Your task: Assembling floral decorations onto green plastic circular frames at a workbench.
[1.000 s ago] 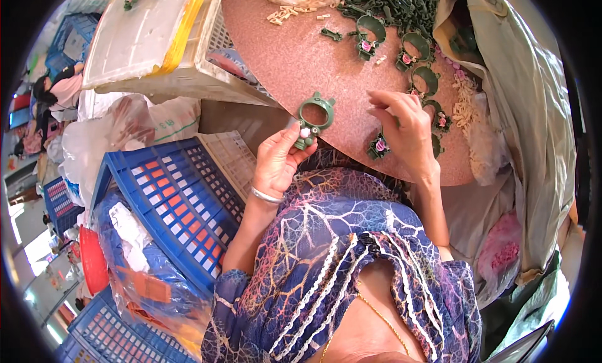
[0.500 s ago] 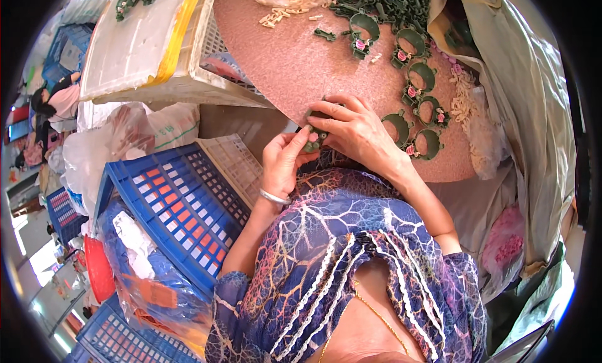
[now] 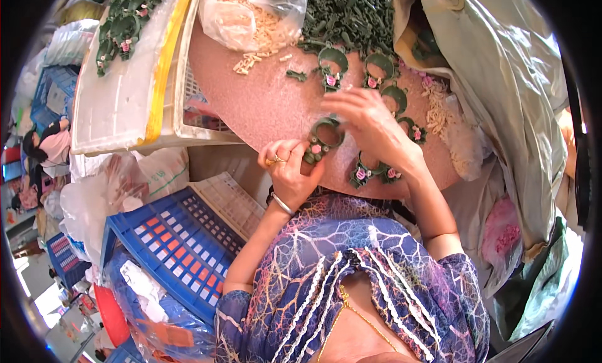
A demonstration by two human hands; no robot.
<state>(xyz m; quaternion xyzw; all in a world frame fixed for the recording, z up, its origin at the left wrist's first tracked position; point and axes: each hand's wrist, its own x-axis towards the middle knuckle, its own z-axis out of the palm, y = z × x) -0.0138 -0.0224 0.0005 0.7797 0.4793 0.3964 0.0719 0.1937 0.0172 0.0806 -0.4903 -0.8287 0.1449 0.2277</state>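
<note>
Over pink table (image 3: 263, 106), left hand (image 3: 290, 172) pinching green ring (image 3: 325, 135), right hand (image 3: 370, 125) touching it

We see a matt green plastic ring (image 3: 326, 134) with a pink plastic rose, lying over a speckled, rough-looking pink counter (image 3: 263, 106). The crate (image 3: 182, 241) beside us is glossy blue plastic, the bag (image 3: 257, 15) of beige pieces clear, shiny film, our blouse (image 3: 351, 275) thin printed cloth.

A purple-blue blouse (image 3: 351, 281) with branching pale lines; a gold ring and silver bangle (image 3: 282, 204) on the left hand (image 3: 290, 172).
</note>
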